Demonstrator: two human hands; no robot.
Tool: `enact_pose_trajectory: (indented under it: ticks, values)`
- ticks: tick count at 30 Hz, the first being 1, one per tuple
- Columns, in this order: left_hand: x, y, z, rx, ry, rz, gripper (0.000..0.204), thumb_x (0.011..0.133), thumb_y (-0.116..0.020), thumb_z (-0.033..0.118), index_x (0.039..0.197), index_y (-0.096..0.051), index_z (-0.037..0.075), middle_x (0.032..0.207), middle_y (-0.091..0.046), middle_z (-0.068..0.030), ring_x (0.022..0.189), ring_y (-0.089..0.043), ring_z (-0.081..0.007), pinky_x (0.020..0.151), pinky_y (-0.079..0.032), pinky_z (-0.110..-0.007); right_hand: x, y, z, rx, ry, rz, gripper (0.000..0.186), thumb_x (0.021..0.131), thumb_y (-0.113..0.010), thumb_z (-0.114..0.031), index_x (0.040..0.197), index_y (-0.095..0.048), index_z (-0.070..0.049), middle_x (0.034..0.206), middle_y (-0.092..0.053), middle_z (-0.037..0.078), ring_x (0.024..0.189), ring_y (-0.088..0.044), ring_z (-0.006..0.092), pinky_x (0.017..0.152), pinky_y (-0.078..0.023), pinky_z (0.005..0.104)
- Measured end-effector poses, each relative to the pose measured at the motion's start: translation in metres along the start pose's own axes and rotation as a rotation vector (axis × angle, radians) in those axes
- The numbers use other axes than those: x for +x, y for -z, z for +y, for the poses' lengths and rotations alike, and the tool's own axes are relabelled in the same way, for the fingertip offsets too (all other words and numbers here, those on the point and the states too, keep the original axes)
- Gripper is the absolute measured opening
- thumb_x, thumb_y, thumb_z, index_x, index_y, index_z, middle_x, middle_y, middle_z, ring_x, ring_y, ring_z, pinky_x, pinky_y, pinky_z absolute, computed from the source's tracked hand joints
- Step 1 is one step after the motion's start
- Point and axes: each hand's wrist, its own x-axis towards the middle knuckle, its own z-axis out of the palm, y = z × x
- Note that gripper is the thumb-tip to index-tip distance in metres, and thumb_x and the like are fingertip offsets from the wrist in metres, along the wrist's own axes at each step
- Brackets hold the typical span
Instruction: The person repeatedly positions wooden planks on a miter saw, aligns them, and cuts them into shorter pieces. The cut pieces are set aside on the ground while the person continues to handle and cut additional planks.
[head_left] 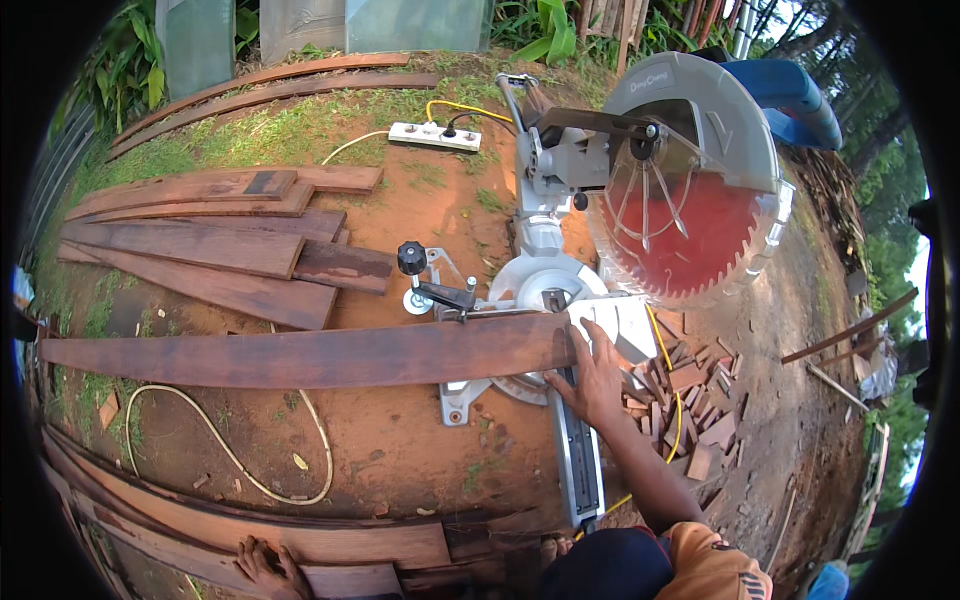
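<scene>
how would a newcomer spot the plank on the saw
Find the big saw with the red blade. Across its base lies a long brown plank, its right end at the person's right hand. Unlike the planks piled on the ground, it lies alone.

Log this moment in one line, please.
right hand: at end of long plank; left hand: by lower boards; saw blade: raised; offcuts: heaped

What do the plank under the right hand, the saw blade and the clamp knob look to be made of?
Plank: wood, seemingly unpainted, by its streaky brown surface.
Blade: probably metal, painted or coated red, judging by its coloured face and toothed rim.
Knob: likely moulded plastic, plain black, by its lobed shape; hard rubber cannot be ruled out.
</scene>
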Motion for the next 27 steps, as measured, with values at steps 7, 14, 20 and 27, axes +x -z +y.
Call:
enact_pose_trajectory:
  ticks: [7,14,20,27]
  values:
    - [0.006,0.014,0.012,-0.057,-0.021,-0.048,0.054,0.099,-0.071,0.046,0.128,-0.068,0.000,0.146,-0.059,-0.0229,0.143,-0.047,-0.0404,0.124,-0.020,-0.065,0.004,-0.016,0.015,0.173,-0.344,-0.104,0.088,0.075,-0.096,-0.033,0.144,-0.057,0.004,0.112,-0.060,0.022,0.102,-0.063,0.0391,0.090,-0.054,0.0481]
    - [0.005,0.006,0.004,-0.050,-0.109,0.036,0.052,0.098,-0.072,0.048,0.124,-0.068,0.004,0.134,-0.065,-0.0161,0.132,-0.054,-0.0366,0.121,-0.020,-0.063,0.005,-0.022,0.008,0.289,-0.467,-0.079,0.084,0.073,-0.097,-0.033,0.141,-0.064,0.003,0.101,-0.061,0.017,0.093,-0.065,0.0333,0.083,-0.055,0.0439]
    - [0.008,0.002,0.004,0.049,-0.130,0.045,0.049,0.099,-0.073,0.045,0.124,-0.065,0.003,0.102,-0.065,-0.0088,0.098,-0.061,-0.0280,0.107,-0.036,-0.056,0.006,-0.023,0.008,0.248,-0.360,-0.116,0.093,0.076,-0.095,-0.031,0.148,-0.052,0.010,0.104,-0.062,0.021,0.093,-0.066,0.0371,0.084,-0.056,0.0461]
    - [0.007,-0.003,-0.008,0.074,-0.201,0.093,0.052,0.098,-0.076,0.046,0.126,-0.065,0.003,0.105,-0.065,-0.0109,0.091,-0.061,-0.0262,0.091,-0.047,-0.047,-0.005,-0.020,0.063,0.800,-0.300,-0.218,0.066,0.093,-0.077,-0.004,0.151,-0.048,0.004,0.116,-0.067,0.019,0.101,-0.072,0.0295,0.091,-0.061,0.0394]
